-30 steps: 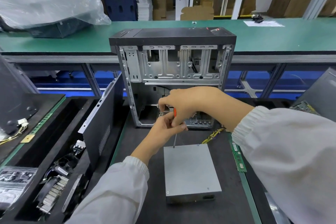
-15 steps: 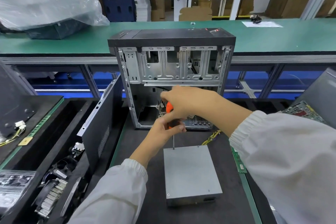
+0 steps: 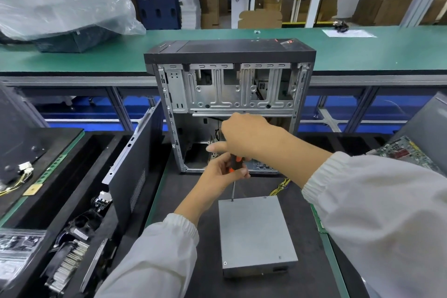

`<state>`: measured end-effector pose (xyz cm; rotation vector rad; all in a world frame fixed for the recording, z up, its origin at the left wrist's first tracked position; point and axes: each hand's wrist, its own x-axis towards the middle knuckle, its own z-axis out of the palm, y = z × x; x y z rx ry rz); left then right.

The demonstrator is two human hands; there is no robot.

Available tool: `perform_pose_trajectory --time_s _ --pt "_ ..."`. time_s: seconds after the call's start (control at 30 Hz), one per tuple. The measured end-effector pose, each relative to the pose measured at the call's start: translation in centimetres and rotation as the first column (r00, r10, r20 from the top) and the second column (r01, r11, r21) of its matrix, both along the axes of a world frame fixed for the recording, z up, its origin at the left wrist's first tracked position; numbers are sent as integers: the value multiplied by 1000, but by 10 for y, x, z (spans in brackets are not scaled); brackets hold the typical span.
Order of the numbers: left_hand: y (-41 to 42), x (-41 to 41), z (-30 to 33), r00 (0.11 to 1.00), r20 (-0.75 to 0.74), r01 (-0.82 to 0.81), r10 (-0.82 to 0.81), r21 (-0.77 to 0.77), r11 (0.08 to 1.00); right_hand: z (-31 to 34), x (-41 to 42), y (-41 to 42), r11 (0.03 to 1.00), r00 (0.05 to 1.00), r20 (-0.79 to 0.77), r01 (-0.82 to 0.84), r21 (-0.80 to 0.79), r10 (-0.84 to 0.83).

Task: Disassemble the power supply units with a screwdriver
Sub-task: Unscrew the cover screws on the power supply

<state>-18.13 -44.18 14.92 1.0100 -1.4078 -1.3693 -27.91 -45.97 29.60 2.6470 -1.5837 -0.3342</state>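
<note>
A grey metal power supply unit [image 3: 256, 234] lies flat on the dark mat in front of me, with yellow wires [image 3: 280, 186] trailing from its far edge. A screwdriver [image 3: 234, 172] with a black and orange handle stands upright, its tip on a screw at the unit's far left corner. My right hand [image 3: 244, 138] grips the handle from above, index finger stretched out to the left. My left hand [image 3: 221, 172] holds the lower handle between curled fingers and thumb.
An open, stripped computer case [image 3: 229, 104] stands just behind the hands. A detached side panel [image 3: 135, 167] leans at the left beside bins of parts [image 3: 70, 244]. A circuit board [image 3: 406, 155] lies at the right, a RAM stick [image 3: 316, 220] beside the unit.
The right hand has turned on the handle, its index finger now pointing left. More of the black and orange handle shows. The tip stays on the same corner screw.
</note>
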Motion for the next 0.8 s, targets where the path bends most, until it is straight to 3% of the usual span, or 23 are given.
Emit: perform_pose_trajectory --time_s 0.07,0.23,0.37,0.43,0.6,0.7,0.8 --pt "1 1 0 1000 8 6 -6 3 1000 -1 -2 -1 999 999 -8 -37 10 37" --pt "0 1 -4 1000 17 -13 13 -5 1000 5 -12 -6 952 987 74 -157 262 143" --pt "-1 1 -2 1000 10 -24 24 -40 999 -1 -9 -2 997 999 -14 -50 54 51" --pt "-1 3 -2 999 11 -30 30 -44 999 -4 -7 0 997 998 -16 -62 37 63" --pt "-1 1 -5 1000 24 -14 15 -22 1000 11 -4 4 932 994 -2 -104 349 112" --pt "-1 -1 -3 999 45 2 -1 -36 999 13 -5 7 954 989 -59 -116 276 137" --pt "-2 -3 -1 999 46 -5 5 -12 1000 5 -2 11 984 993 -19 -111 139 115"
